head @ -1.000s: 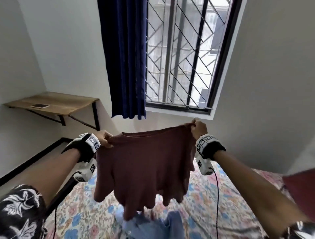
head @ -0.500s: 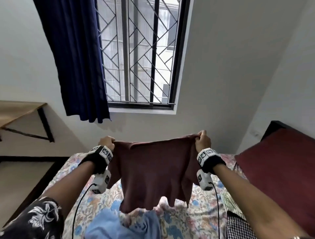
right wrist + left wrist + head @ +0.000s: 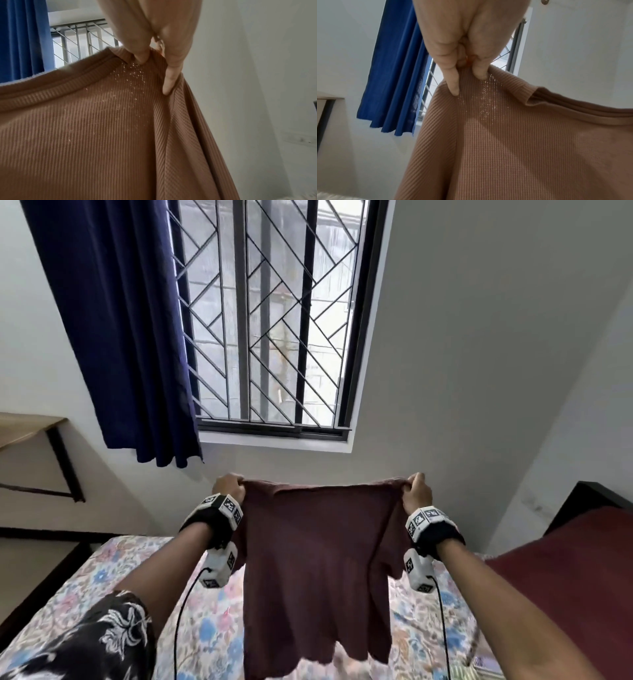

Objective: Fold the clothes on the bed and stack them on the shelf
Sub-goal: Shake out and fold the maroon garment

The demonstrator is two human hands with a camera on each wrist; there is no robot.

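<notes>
Pinching the shirt higher now, both hands apparently hold its shoulders.

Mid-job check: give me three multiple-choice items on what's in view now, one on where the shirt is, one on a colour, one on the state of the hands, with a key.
1. Where is the brown ribbed shirt?
A. Held up in the air above the bed
B. Lying flat on the bed
C. On the wooden shelf

2. What colour is the curtain?
A. White
B. Dark blue
C. Green

3. How do the left hand and right hand stand?
A. Both open
B. Only the left grips
C. Each pinches a shoulder of the shirt

Key: 1 A, it hangs from both hands with the hem off the bedsheet; 2 B, blue in every view; 3 C, the wrist views show fingers pinching the fabric.
</notes>
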